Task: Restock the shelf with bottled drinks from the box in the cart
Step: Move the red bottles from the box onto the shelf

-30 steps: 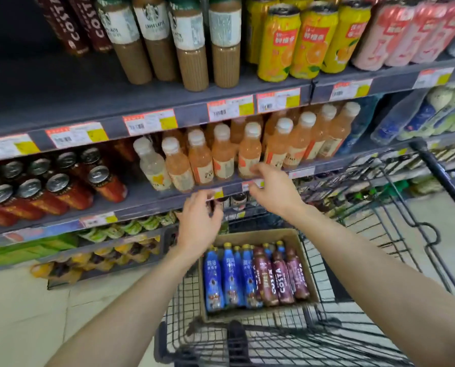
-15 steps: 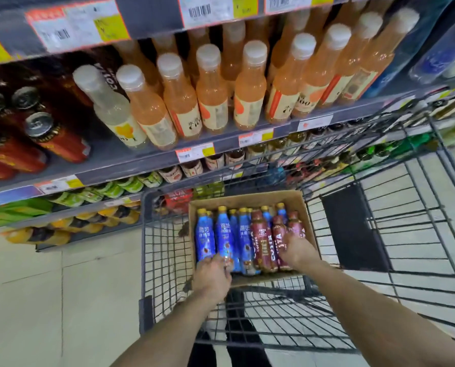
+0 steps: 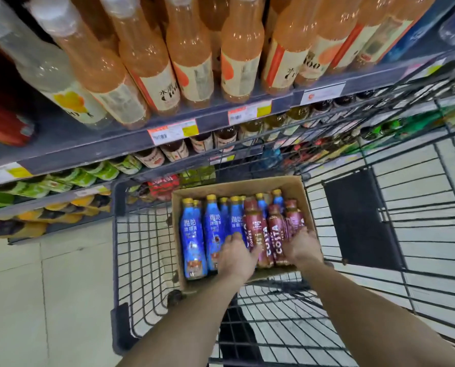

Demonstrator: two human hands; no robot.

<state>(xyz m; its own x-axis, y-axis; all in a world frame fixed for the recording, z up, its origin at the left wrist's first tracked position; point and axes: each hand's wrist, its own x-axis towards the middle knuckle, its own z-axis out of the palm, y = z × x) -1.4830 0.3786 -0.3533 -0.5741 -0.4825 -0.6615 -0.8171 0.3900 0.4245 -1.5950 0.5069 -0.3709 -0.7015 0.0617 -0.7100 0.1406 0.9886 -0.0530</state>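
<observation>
Inside the box (image 3: 242, 189), near end: left hand (image 3: 237, 254) grip wraps a blue bottle (image 3: 235, 222), right hand (image 3: 300, 247) grip a maroon bottle (image 3: 293, 221); bodies grasped, likely for lifting out.

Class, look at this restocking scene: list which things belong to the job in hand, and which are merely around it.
Part of the job: cardboard box, blue bottles, maroon Costa bottles, wire cart, shelf, left hand and right hand resting on the bottles.

Merely around: orange bottles already shelved, price tags, green packs lower down, floor tiles.
</observation>
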